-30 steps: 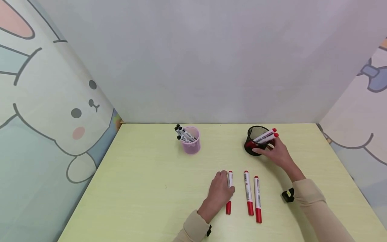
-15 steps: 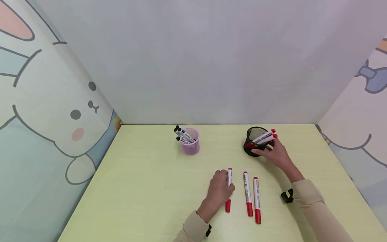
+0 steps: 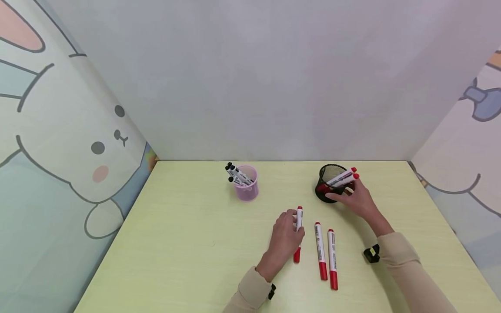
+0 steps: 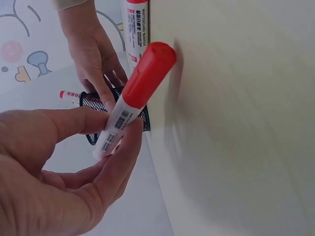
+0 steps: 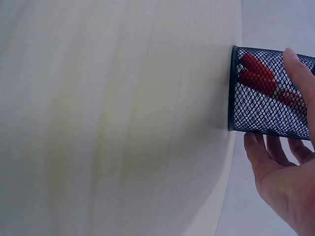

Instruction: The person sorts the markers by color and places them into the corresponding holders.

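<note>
My left hand (image 3: 287,237) pinches a red-capped whiteboard marker (image 4: 120,118) between thumb and fingers. In the left wrist view its red cap points up and away from the hand, over the table. My right hand (image 3: 357,200) grips a black mesh pen cup (image 5: 270,115) at its side, thumb on the mesh and fingers around the other side. Two red markers (image 3: 341,177) lean in that cup, caps down, their red ends over the rim. On the table between the hands lie two more red markers, one (image 3: 321,250) left of the other (image 3: 333,258).
A purple cup (image 3: 247,193) with several black-capped markers (image 3: 238,174) stands at the back, left of the mesh cup. The yellow table (image 3: 188,243) meets a pale back wall (image 3: 250,87); printed cartoon panels (image 3: 78,143) flank it.
The left hand has moved slightly forward, lifting the marker from where it lay on the table. My right hand and the mesh cup have stayed in place.
</note>
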Available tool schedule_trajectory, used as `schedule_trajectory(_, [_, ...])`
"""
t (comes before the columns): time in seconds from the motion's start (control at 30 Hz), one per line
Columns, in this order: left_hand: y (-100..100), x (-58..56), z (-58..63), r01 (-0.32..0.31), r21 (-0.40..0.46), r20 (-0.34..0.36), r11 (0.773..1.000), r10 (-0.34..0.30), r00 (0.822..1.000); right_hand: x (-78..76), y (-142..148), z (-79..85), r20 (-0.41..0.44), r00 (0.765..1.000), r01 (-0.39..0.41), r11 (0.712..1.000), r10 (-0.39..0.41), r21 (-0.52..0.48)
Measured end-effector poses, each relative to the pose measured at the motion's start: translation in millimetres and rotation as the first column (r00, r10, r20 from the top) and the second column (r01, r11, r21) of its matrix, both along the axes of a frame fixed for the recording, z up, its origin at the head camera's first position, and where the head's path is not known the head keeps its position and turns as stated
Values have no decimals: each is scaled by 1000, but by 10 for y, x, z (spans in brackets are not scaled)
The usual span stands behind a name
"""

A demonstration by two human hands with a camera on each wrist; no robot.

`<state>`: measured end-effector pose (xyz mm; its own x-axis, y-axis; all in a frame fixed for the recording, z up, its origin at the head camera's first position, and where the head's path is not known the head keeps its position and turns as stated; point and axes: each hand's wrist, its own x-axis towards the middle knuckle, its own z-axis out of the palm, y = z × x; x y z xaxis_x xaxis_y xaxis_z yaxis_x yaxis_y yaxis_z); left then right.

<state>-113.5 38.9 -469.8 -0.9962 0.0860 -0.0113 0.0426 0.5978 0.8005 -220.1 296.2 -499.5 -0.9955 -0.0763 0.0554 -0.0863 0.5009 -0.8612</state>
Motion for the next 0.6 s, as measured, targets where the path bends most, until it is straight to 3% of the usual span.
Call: schedule_trajectory(0.6, [123,-217,200,0,74,-72,997,5,997,13,-4,11,7,1000,2,1000,-2,-2])
